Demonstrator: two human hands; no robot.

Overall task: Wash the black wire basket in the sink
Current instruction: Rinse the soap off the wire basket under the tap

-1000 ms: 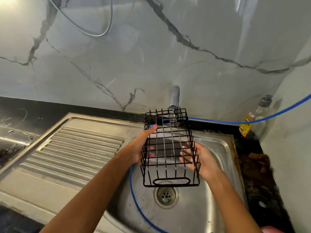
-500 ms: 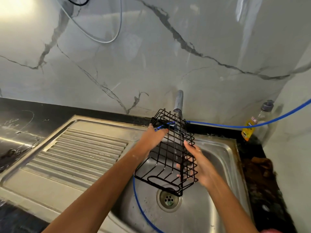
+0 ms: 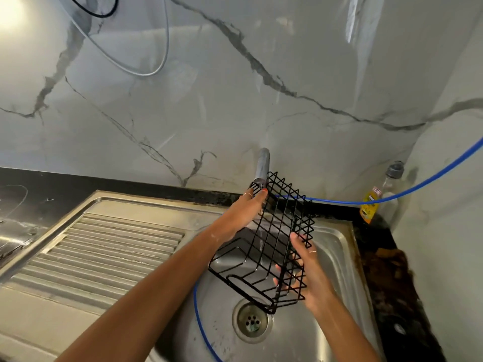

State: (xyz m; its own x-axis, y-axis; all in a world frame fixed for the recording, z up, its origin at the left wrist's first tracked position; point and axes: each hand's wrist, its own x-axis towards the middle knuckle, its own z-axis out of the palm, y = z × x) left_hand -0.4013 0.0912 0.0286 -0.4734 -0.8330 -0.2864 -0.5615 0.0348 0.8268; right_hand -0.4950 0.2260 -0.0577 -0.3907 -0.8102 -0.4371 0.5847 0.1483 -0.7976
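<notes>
The black wire basket (image 3: 271, 239) hangs tilted over the steel sink bowl (image 3: 337, 246), its far end up under the grey tap (image 3: 262, 165). A thin stream of water falls from the tap through the wires. My left hand (image 3: 241, 216) grips the basket's upper left edge near the tap. My right hand (image 3: 307, 267) holds its lower right side, fingers through the wires. The drain (image 3: 251, 321) lies just below the basket's low end.
A ribbed steel draining board (image 3: 104, 254) lies to the left. A blue hose (image 3: 407, 193) runs across the back and loops into the bowl. A dish-soap bottle (image 3: 379, 197) stands in the back right corner on the dirty black counter (image 3: 386, 273).
Both hands have turned the basket from flat-on to a diagonal tilt, its far end raised toward the tap. The left hand slid up to the top edge.
</notes>
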